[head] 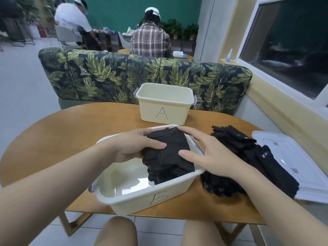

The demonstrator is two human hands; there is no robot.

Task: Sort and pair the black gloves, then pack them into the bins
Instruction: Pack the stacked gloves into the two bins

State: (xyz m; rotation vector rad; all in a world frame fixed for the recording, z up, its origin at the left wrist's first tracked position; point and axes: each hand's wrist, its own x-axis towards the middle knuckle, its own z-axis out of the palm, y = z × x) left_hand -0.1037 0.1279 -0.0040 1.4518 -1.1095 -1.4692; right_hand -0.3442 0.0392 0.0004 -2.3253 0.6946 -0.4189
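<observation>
A folded pair of black gloves lies in the right part of the cream bin marked B, at the table's near edge. My left hand grips the pair from the left, thumb on top and fingers curled under its edge. My right hand lies against its right side with straight fingers, thumb on the fabric. A pile of loose black gloves lies on the table to the right of bin B. Behind stands the cream bin marked A, nothing visible inside.
A white lid lies at the table's right edge, partly under the glove pile. The wooden table is round-edged. A leaf-patterned sofa back stands beyond it. Two seated people are farther off. A window sill runs along the right.
</observation>
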